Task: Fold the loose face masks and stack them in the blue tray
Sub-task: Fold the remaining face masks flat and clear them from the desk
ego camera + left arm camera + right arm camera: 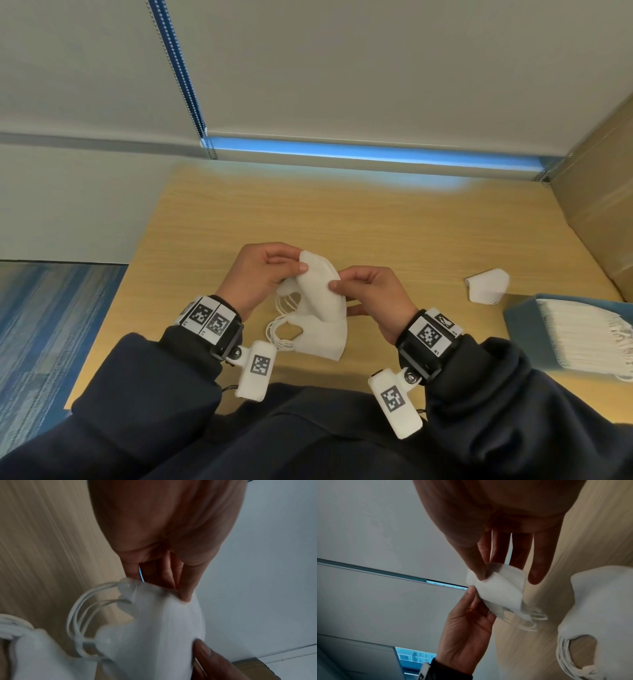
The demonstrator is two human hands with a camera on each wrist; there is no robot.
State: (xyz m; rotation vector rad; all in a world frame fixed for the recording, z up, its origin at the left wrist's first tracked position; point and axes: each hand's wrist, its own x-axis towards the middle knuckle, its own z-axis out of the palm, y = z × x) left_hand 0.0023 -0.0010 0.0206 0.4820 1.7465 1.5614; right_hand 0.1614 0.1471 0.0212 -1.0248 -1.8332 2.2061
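Note:
A white face mask (318,287) is held above the wooden table (394,233), in front of my chest. My left hand (298,262) pinches its far upper corner, and my right hand (337,286) pinches its right edge. In the left wrist view the mask (154,635) hangs with its ear loops (80,622) to the left. The right wrist view shows my thumb on the mask (501,588). A small pile of loose masks (318,337) lies under my hands. One more loose mask (486,286) lies to the right. The blue tray (520,325) at the right edge holds a stack of folded masks (589,335).
A tall cardboard box (596,212) stands along the table's right side, behind the tray. A window blind with a bead chain (181,75) hangs behind the table. The table's left edge (137,274) drops to blue carpet (51,325).

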